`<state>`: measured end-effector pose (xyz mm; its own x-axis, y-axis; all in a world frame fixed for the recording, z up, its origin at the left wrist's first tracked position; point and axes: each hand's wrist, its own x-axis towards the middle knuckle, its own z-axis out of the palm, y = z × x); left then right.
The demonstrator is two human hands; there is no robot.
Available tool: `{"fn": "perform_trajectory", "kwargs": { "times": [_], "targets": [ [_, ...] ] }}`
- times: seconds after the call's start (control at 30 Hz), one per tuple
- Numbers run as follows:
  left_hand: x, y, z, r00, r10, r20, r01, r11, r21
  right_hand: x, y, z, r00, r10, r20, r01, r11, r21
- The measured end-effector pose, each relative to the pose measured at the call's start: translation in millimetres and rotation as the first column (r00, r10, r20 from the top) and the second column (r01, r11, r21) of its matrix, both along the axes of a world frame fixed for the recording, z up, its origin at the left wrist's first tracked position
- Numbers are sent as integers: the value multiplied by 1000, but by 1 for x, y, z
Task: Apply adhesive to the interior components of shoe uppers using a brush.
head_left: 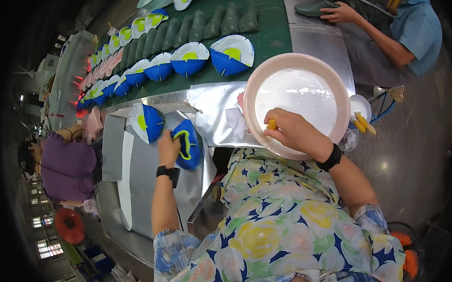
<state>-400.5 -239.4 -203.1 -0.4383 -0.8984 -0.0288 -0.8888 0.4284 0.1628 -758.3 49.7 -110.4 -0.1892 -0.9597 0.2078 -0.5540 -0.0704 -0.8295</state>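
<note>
My left hand [169,150] grips a blue shoe upper [190,155] with a yellow-green edge round its opening, above the grey metal surface. Another blue and white upper [146,122] lies just beyond that hand. Over the near left side of a wide pink basin [251,99] is my right hand [290,131], its fingers closed round a tool with a yellow handle [271,124]. The tool's working end is hidden under the hand. White liquid [301,98] fills the basin's bottom.
Rows of blue and white uppers [190,61] and dark green shoe lasts [198,26] stand on a green belt [274,36]. Beside the basin is a white container [359,105] with yellow-handled tools [360,121]. A co-worker's hand [339,13] touches a last at right; another person [68,167] is at left.
</note>
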Motion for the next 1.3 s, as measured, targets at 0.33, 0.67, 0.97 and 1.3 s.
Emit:
{"fn": "perform_trajectory", "kwargs": {
  "times": [0.33,0.67,0.97,1.3],
  "targets": [
    [-42,-6,85,711,-284,-643,410,911,52,-66,29,39,962,-272,-8,271,960,-72],
    [-165,34,97,587,-250,-770,679,670,300,-87,17,80,969,-246,35,242,906,-347],
    [-204,71,95,596,2,-803,691,506,515,-61,28,47,796,-475,375,548,829,-112],
    [-241,85,99,590,293,-753,705,267,657,-25,21,27,643,-480,597,589,808,15]
  ]
}}
